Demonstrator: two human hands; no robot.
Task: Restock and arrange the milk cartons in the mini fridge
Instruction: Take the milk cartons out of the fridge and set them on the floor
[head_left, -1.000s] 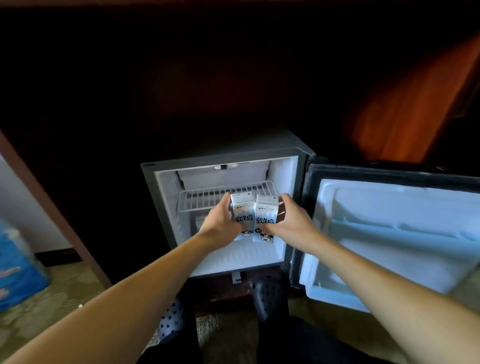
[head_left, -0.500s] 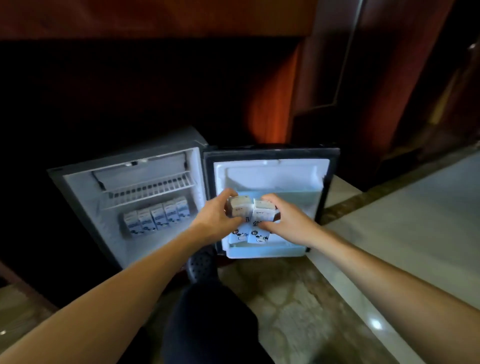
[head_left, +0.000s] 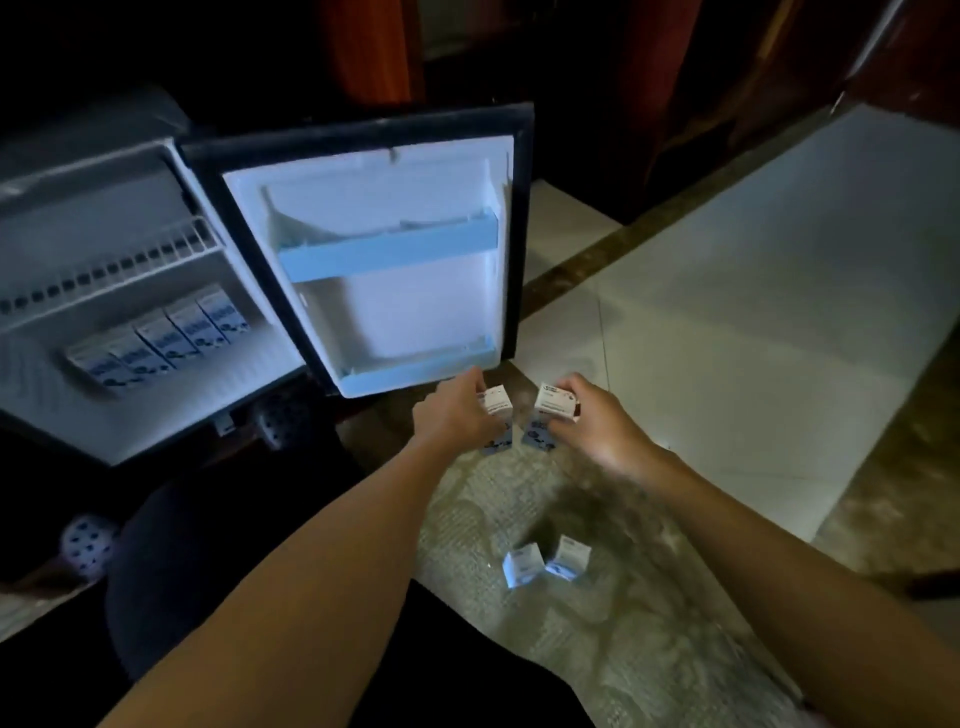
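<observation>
While both hands hover low in front of the open door, I can see each one curled round its own milk carton. The left hand (head_left: 457, 415) grips the left carton (head_left: 497, 410) by its upper part, and the right hand (head_left: 597, 426) pinches the right carton (head_left: 556, 408) between thumb and fingers. The two cartons sit close side by side over the patterned carpet (head_left: 597, 649); I cannot tell whether they touch.

Both are white with dark blue print and a black-and-white cartoon figure near the base. The right carton's top carries a small logo and lines of text, too blurred for me to read.

Nearer to me, two more cartons (head_left: 523, 565) stand on the carpet, just beside each other. Past the hands, the fridge door (head_left: 395, 301) stands wide open, with a pale blue upper rail (head_left: 389, 249) and a lower rail (head_left: 415, 371). To the left, inside the mini fridge (head_left: 93, 218), a row of five cartons (head_left: 166, 338) stands under the wire shelf (head_left: 104, 270), the same blue print facing out, unreadable. A perforated shoe (head_left: 283, 415) shows below the fridge. White floor tiles (head_left: 753, 312) lie to the right.
</observation>
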